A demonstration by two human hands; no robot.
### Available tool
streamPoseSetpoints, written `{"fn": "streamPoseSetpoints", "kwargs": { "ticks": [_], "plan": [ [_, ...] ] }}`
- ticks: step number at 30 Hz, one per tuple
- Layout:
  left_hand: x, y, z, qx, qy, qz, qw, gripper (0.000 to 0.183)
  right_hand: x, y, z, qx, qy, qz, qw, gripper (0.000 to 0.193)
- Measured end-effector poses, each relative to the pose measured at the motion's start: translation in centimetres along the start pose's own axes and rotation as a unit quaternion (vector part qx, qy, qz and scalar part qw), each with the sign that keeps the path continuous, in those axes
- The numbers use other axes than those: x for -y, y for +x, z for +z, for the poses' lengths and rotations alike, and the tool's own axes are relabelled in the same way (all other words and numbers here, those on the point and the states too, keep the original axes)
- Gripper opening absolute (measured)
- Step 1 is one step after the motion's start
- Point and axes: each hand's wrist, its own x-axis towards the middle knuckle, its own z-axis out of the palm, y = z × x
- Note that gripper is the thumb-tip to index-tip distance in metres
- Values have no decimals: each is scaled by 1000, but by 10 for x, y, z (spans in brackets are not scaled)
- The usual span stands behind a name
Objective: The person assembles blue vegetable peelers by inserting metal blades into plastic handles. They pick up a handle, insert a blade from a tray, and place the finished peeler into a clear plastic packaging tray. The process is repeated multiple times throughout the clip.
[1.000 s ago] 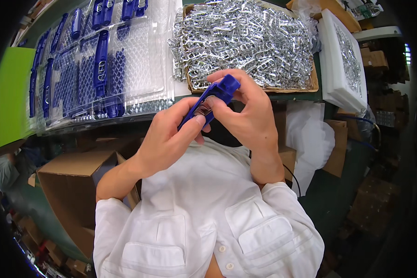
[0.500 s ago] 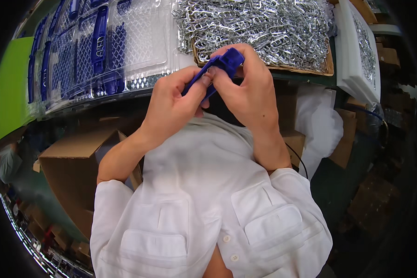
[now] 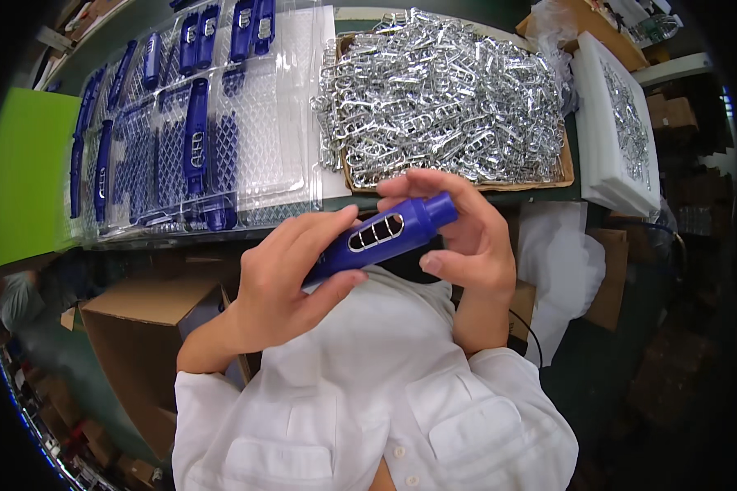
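Note:
My left hand (image 3: 278, 274) is closed on a blue plastic tubular housing (image 3: 418, 221), its thumb along the near side and its fingers over the far side. The housing is tilted, with its narrower collar end up to the right. A shiny chrome frame with several slots (image 3: 376, 237) sits in the housing's upper face, dark inside the slots. My right hand (image 3: 485, 245) is by the collar end, thumb and fingers apart and curved around it without gripping. Whether a fingertip touches the housing's far side is hidden.
Beyond my hands, a shallow cardboard box (image 3: 567, 168) is heaped with chrome frames (image 3: 458, 98). To its left, clear plastic trays (image 3: 282, 164) hold several blue housings (image 3: 195, 123). A white foam tray (image 3: 591, 123) stands at right. A brown carton (image 3: 139, 299) is below the bench edge.
The housing has turned over, so its face with the chrome frame shows. My right hand has loosened and come off it, while my left hand keeps hold. The view has shifted slightly.

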Motion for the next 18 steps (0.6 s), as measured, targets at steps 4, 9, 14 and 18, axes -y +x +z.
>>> {"fn": "streamPoseSetpoints", "kwargs": {
  "ticks": [4, 9, 14, 18],
  "plan": [
    [-1, -4, 0, -28, 42, 30, 998, 65, -8, -4, -2, -13, -1, -1, 1000, 67],
    [-3, -4, -5, -30, 26, 30, 999, 66, -11, -3, -4, -10, 6, -8, 1000, 65],
    [0, -4, -5, -26, -2, 16, 1000, 63, -13, -1, -3, -27, 16, -2, 999, 65],
    [1, -5, -2, -28, -31, 0, 999, 57, -13, 0, -3, -37, 17, 3, 999, 65]
  ]
}}
